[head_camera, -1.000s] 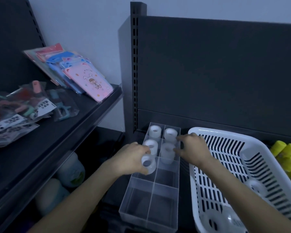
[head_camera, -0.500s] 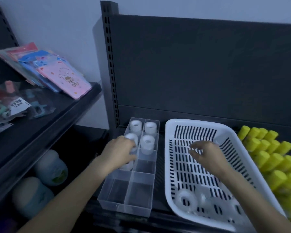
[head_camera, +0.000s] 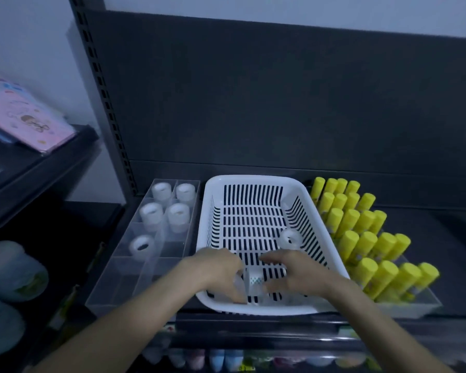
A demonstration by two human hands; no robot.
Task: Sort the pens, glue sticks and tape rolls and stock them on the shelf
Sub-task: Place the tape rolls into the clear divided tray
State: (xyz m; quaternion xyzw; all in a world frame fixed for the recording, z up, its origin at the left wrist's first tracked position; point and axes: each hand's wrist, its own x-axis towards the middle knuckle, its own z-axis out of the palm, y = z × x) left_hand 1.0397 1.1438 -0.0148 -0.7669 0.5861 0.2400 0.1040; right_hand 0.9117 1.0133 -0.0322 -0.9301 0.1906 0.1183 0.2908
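Observation:
A white slotted basket [head_camera: 254, 180] sits on the dark shelf between a clear divided organiser [head_camera: 124, 281] and rows of yellow glue sticks [head_camera: 361, 238]. The organiser's far compartments hold several clear tape rolls [head_camera: 178, 215], and a single roll [head_camera: 141, 246] stands nearer. Both my hands are inside the basket's near end. My left hand [head_camera: 218, 271] is closed on a clear tape roll [head_camera: 253, 284]. My right hand [head_camera: 299, 273] has its fingers spread, with the thumb beside that roll. Another tape roll [head_camera: 289, 238] lies further back in the basket. No pens are in view.
The glue sticks stand upright in a clear tray [head_camera: 404, 308] at the right. A side shelf [head_camera: 51, 162] on the left carries pink packaged goods [head_camera: 24, 122]. Pale tubs [head_camera: 14, 273] sit below it. Small coloured items [head_camera: 221, 359] line the shelf underneath.
My left hand has left a tape roll in the organiser and moved right into the basket. My right hand has dropped to the basket's near end. My view has swung right.

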